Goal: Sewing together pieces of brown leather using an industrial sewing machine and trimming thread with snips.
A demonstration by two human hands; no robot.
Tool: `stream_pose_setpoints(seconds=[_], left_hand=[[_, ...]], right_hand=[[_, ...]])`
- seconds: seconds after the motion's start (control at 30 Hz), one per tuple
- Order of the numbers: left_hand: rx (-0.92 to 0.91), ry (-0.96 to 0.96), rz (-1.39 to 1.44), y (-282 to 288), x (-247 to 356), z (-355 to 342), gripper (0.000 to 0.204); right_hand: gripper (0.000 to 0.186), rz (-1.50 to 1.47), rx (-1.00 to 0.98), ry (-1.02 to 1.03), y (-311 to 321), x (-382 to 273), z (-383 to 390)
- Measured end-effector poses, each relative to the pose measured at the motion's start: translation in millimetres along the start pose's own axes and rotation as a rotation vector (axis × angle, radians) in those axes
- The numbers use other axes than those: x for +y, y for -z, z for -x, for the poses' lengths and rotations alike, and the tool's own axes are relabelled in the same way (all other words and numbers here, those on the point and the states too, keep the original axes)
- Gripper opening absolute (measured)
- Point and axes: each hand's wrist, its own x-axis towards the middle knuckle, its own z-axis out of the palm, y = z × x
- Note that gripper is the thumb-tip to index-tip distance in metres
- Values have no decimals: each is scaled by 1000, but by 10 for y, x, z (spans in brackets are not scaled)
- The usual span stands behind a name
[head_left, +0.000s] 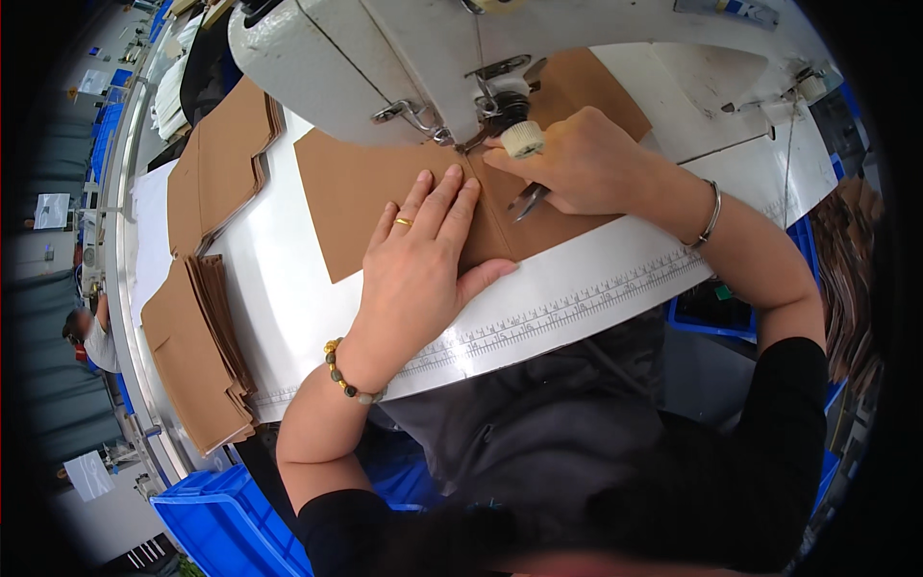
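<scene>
My left hand (423, 231) lies flat on a brown leather-like panel (346, 197), fingers spread a little and thumb out to the side. The panel rests on the white bed of a sewing machine (385, 58), and a seam line runs down its middle toward me. My right hand (586, 163) is curled, its fingertips close to the needle area, partly behind a cream knob (522, 140). Metal blades of small thread snips (531, 200) stick out from under its curled fingers; their handles are hidden. Whether its fingertips also pinch the panel cannot be seen.
Stacked brown pieces (221, 163) and a second stack (192, 346) lie at the left. A printed ruler strip (538, 322) follows the table's near edge. A blue crate (231, 519) stands lower left; brown pieces (846, 279) hang or stack at right. Another person (96, 337) is far left.
</scene>
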Motion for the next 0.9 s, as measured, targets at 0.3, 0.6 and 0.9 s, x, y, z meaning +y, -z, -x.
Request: stream_pose_setpoints(seconds=[0.3,0.6,0.9], left_hand=[[-21,3,-5,16,35,-21,81],[1,-5,-14,1,21,-11,80],[-41,8,-22,24,28,-23,82]], right_hand=[[26,-251,56,-8,40,141,-47],[25,-94,12,2,184,52,-53],[25,-41,26,22,184,22,-61]])
